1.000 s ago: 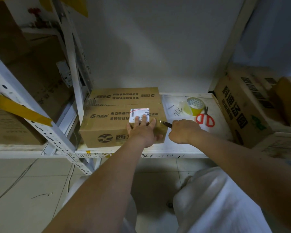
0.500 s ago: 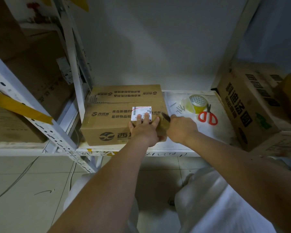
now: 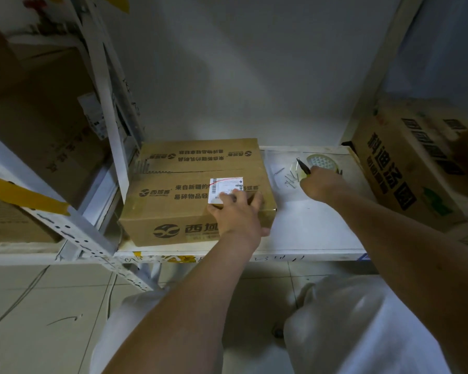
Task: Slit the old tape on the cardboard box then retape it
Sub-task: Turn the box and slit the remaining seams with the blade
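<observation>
The cardboard box (image 3: pixel 195 190) sat on the white shelf (image 3: pixel 316 233), against its left upright, with a white label (image 3: pixel 226 184) on its top. The left hand (image 3: pixel 238 214) lay at the box's 5 o'clock corner, fingers straight over the label's lower edge. At the box's 3 o'clock, well apart, the right hand (image 3: pixel 322 182) gripped a thin blade (image 3: pixel 303 166), its tip raised beside the tape roll (image 3: pixel 320 163). Loose nails (image 3: pixel 288 179) lay between box and roll. A larger carton (image 3: pixel 405 168) stood farther toward 3 o'clock.
</observation>
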Available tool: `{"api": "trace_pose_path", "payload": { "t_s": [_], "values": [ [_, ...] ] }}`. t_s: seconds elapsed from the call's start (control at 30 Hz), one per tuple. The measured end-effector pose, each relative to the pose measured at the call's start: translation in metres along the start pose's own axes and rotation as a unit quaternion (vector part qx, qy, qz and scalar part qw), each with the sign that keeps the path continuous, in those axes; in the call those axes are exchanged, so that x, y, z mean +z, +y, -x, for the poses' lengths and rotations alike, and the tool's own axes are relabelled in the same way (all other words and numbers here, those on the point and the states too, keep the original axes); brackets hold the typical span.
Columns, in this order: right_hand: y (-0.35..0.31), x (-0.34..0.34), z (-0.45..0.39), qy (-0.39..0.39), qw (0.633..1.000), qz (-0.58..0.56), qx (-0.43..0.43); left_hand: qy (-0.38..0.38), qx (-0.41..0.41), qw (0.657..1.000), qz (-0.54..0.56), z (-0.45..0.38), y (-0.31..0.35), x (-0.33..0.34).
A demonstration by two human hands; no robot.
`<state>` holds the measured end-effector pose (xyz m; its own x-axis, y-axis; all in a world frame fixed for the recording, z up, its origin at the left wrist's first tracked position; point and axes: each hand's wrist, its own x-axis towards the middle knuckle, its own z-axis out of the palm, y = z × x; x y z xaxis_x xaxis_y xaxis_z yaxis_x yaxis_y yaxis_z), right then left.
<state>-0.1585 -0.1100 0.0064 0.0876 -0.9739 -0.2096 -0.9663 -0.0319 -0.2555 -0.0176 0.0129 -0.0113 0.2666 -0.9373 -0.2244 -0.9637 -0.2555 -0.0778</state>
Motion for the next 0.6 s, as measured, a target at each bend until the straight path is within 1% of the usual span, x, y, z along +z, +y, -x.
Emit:
{"api": "trace_pose_path", "payload": {
  "t_s": [0.13,0.3,0.5,0.53,0.6],
  "values": [
    [0.008,0.006,-0.017,-0.020,0.999,0.037,0.005,0.015,-0.008,1.000,-0.024,-0.007,0.006,0.000],
    [0.010,0.014,-0.026,-0.048,0.997,0.057,0.026,0.028,-0.006,0.999,-0.014,-0.008,0.007,-0.001],
    [0.012,0.016,-0.024,-0.006,0.997,0.051,0.059,0.038,-0.005,0.999,-0.014,-0.007,0.006,0.003],
    [0.010,0.016,-0.024,0.003,0.998,0.037,0.049,0.036,-0.006,0.999,-0.014,-0.006,0.006,0.004],
    [0.004,0.016,-0.026,0.021,0.999,-0.027,0.002,0.041,-0.004,0.999,-0.008,-0.004,0.007,0.006]
  ]
}}
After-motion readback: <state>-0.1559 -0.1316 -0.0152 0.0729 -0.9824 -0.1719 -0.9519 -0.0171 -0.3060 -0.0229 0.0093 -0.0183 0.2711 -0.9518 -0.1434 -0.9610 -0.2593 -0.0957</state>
